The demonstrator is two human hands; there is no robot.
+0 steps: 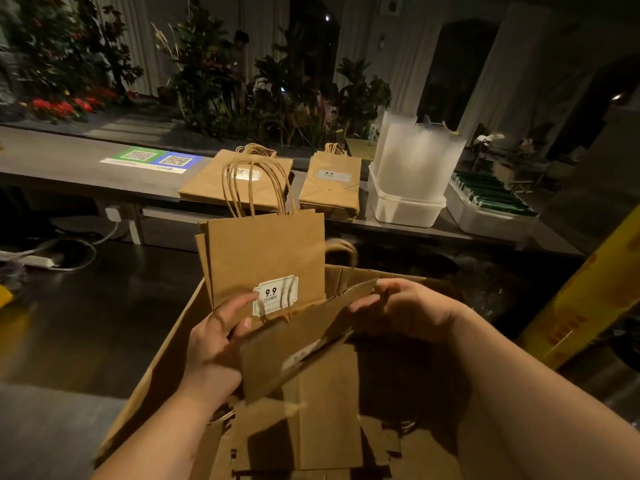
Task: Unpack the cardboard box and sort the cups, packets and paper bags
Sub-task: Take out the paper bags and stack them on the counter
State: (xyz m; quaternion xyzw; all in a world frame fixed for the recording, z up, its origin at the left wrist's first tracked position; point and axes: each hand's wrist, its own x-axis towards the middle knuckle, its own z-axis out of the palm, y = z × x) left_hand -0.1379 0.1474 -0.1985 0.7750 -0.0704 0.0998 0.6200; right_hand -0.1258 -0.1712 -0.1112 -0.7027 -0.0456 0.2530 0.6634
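L hand [214, 341] grips upright 9.9 paper-bag bundle [263, 251], handles up. R hand [405, 310] pinches tilted bag [294, 341] just beside it, frame centre. Its matching stack [330, 188] lies straight above on counter [69, 161].

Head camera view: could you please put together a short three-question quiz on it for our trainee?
1. True or false: the left hand and the right hand both hold paper bags above the cardboard box.
2. What stands in the white tub on the counter? A) clear cups B) plates C) bottles
3. Fill in: ___ stacks of bags lie on the counter.
Key: 1 true; 2 A; 3 two.
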